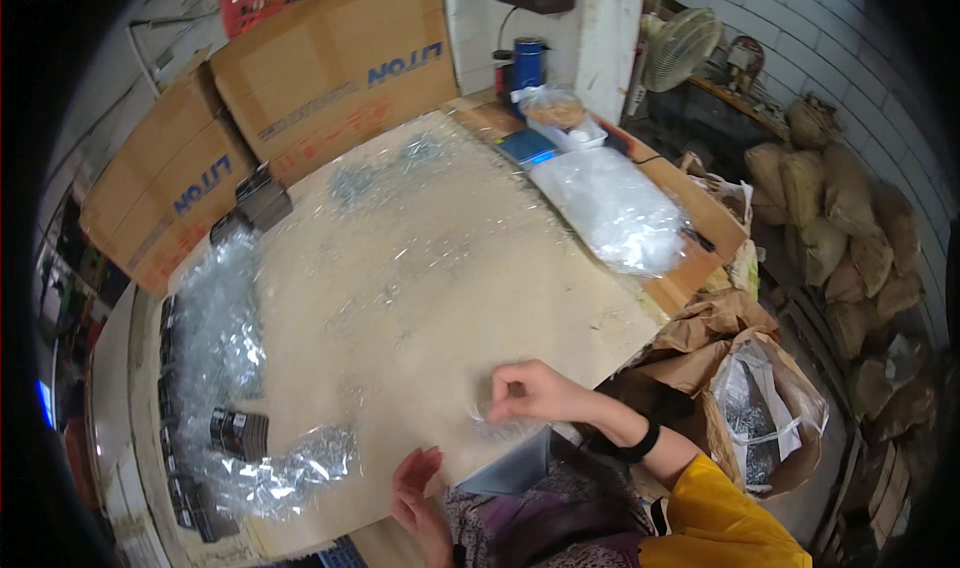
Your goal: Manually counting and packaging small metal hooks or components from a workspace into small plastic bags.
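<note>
My right hand [540,392] is over the near edge of the table, its thumb and fingers curled together in a pinch. Just below its fingertips are a few thin shiny slivers [488,423], blurred; whether any are between the fingers I cannot make out. Lower and to the left, my left hand [416,490] is raised at the table's edge, fingers loosely bent and apart, holding nothing visible. Between the two hands a flat grey tray-like piece [510,466] rests tilted against my lap and the table edge.
Shiny silvery heaps [215,308] line the table's left side, with stacks of small dark boxes [240,433]. Large cartons [335,73] stand behind. At the right are a filled clear plastic bag [610,208], a blue-lit scale [527,148] and an opened paper sack [765,413].
</note>
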Available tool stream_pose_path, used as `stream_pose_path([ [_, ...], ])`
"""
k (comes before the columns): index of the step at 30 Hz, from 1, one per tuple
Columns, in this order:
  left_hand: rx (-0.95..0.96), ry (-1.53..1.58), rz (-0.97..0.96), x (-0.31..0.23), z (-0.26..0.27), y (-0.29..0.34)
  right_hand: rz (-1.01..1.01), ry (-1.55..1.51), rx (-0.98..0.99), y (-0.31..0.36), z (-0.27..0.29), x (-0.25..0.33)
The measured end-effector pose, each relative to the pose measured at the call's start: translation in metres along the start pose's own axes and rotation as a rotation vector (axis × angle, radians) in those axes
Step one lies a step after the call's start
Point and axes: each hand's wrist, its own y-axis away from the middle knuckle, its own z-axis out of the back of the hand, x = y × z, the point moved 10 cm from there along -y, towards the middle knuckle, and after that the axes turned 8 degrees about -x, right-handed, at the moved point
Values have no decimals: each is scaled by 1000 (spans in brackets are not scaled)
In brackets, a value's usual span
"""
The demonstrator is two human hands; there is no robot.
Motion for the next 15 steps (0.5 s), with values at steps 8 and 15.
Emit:
stream_pose_path([
  [8, 137, -632, -149, 1, -33, -29, 704, 984, -206, 4, -20, 34],
  [15, 173, -1021, -410, -3, -67, -36, 444, 1103, -395, 8, 17, 17],
])
